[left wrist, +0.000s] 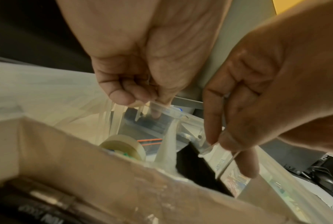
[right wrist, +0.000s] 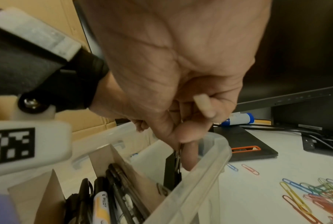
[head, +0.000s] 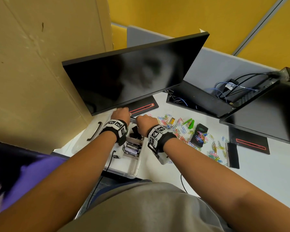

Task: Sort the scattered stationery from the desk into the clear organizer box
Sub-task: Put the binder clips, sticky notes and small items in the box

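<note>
Clear plastic is under both my hands: the box (head: pixel 132 171) sits on the white surface (head: pixel 258 173) just in front of me, below the dark monitor (head: pixel 132 77). My left hand (head: pixel 121 114) is at the box's far rim, fingers curled, thumb and fingertips pinching that rim in the left wrist view. My right hand (head: pixel 146 122) is over the far right corner of the box, fingers curled together and clamped on a black binder clip (right wrist: pixel 173 171) by its thin metal handles; the clip hangs inside the box, close against the right wall. Cardboard dividers (right wrist: pixel 112 153) split the box into compartments. Pens (right wrist: pixel 112 197) lie in the one nearer me, and a tape roll (left wrist: pixel 123 147) sits in the far one on the left side. Paper clips (head: pixel 182 129) in many colours lie scattered on the surface to the right of the box, some spread over a black flat case (head: pixel 199 136). A green stapler (head: pixel 190 123) lies among them, well apart from the box. A black bar (head: pixel 233 154) lies further right, near the second monitor's base (head: pixel 249 143).
</note>
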A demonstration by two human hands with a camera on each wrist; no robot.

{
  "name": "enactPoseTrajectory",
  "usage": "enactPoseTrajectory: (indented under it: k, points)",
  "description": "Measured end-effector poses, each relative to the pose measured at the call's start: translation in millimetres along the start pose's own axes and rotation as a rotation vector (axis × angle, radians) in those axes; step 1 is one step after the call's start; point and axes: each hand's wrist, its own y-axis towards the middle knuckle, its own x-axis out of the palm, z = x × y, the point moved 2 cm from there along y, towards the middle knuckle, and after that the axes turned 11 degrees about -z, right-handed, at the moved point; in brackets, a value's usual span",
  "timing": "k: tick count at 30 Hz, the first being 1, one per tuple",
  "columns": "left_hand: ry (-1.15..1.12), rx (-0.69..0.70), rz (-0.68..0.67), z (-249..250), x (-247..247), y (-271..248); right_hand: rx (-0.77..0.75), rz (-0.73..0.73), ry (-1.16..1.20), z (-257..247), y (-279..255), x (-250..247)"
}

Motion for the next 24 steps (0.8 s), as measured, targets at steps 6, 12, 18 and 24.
enactPoseTrajectory:
  k: [6,12,18,24]
  points:
    - [0.022,0.015,0.004,0.2,-0.9,-1.1,0.045,-0.055,0.026,-10.9,8.4,10.7]
    - [0.017,0.024,0.019,0.2,0.3,-2.0,0.047,-0.076,0.027,-10.9,10.2,18.1]
    - [0.005,0.012,0.026,1.0,2.1,-0.6,0.010,-0.066,0.051,-1.1,6.4,19.8]
    - [-0.027,-0.018,0.021,0.7,6.5,1.5,-0.029,0.091,0.138,18.7,-5.2,12.4]
